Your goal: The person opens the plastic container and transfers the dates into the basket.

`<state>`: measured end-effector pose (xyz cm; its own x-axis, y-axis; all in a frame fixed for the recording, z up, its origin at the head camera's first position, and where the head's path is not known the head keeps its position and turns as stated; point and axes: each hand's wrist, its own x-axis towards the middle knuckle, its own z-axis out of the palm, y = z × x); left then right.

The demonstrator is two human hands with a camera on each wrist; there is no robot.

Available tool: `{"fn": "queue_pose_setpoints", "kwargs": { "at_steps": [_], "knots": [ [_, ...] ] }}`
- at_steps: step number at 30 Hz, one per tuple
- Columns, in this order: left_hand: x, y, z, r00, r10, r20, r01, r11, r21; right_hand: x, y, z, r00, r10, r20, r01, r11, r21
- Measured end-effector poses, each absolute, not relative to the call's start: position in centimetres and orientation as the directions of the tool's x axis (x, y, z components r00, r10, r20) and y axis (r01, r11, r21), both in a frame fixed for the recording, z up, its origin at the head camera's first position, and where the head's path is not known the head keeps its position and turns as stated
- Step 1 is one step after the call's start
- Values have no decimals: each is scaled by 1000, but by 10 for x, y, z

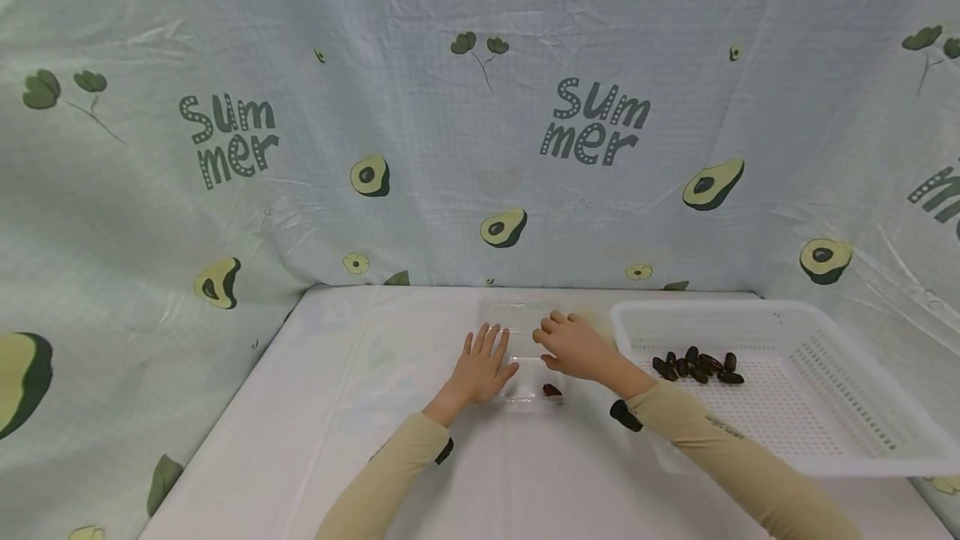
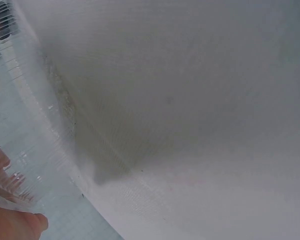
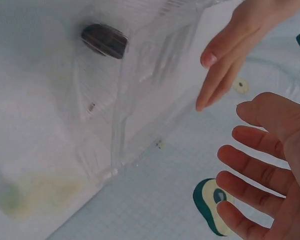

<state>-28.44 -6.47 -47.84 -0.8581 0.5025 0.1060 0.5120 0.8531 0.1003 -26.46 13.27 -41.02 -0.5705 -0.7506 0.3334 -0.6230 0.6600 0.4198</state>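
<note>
A clear plastic clamshell box (image 1: 528,383) lies unfolded on the white table, its lid half (image 1: 517,315) toward the back. One dark brown date (image 1: 552,390) sits in the near half; the right wrist view shows this date (image 3: 105,41) through the plastic. Over the box's left side my left hand (image 1: 480,367) is spread with straight fingers. In the left wrist view, part of this hand (image 2: 15,222) shows beside and through clear plastic (image 2: 20,115). My right hand (image 1: 573,347) hovers by the box's right side, fingers loosely bent and apart, holding nothing.
A white perforated basket (image 1: 862,390) stands to the right, under my right forearm in the head view. Several dark dates (image 1: 697,365) lie in its left part. A patterned curtain (image 1: 450,107) rises behind the white table (image 1: 360,382) and along its sides.
</note>
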Motion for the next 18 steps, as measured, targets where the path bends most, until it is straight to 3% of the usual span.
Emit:
{"fn": "queue_pose_setpoints", "kwargs": {
  "at_steps": [18],
  "knots": [
    [-285, -66, -479, -861, 497, 106, 505, 859, 82, -263, 125, -438, -629, -775, 58, -612, 540, 577]
  ]
}}
